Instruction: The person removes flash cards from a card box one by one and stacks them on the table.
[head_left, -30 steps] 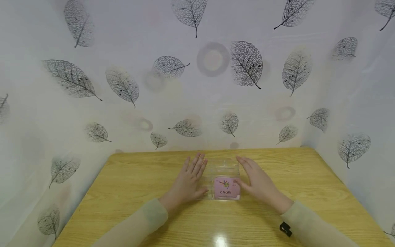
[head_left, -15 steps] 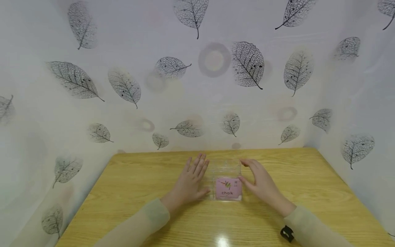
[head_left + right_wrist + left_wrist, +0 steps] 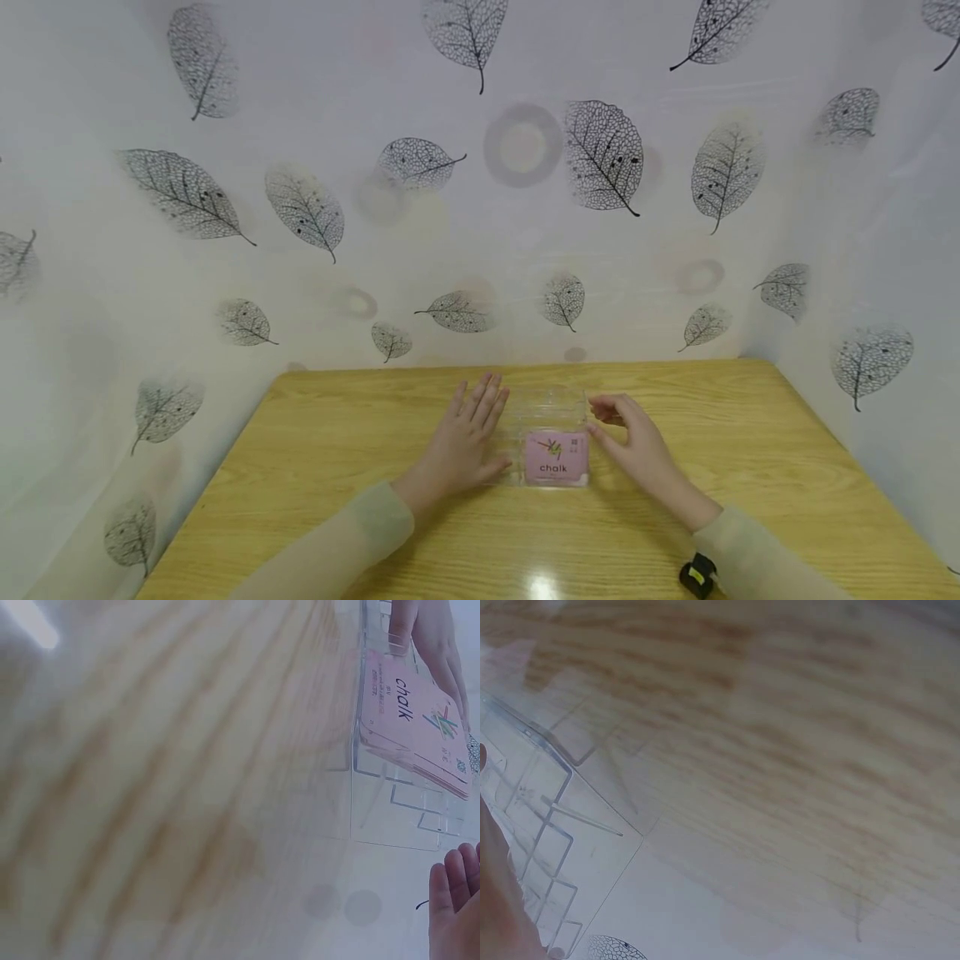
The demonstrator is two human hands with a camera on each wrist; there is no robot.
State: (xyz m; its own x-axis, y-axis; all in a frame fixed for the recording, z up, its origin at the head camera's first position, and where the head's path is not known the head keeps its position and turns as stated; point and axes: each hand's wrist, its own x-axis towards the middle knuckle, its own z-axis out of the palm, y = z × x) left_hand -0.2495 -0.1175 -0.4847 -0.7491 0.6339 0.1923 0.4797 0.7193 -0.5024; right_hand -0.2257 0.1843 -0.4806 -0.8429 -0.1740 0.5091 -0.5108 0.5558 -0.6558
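A clear stepped plastic card rack (image 3: pixel 547 407) stands near the table's back edge. Pink cards lie stacked in its front right part, the top card (image 3: pixel 557 458) reading "chalk" above a drawing of coloured sticks. My left hand (image 3: pixel 461 437) lies against the rack's left side, fingers straight and a little spread; its edge (image 3: pixel 499 900) shows in the left wrist view. Just off the rack's right side is my right hand (image 3: pixel 633 442), fingers loosely bent, nothing in it. The right wrist view shows several cards in the stack (image 3: pixel 412 727) and the right fingers apart from the rack.
The wood-grain table (image 3: pixel 315 500) runs out on both sides. Behind it hangs a pale curtain (image 3: pixel 510 233) printed with dark leaves, with side walls of the same kind. A small black device (image 3: pixel 697 575) is at the right wrist.
My right hand has drawn back slightly from the rack and cards to the right, its fingers bending more. The left hand stays in place.
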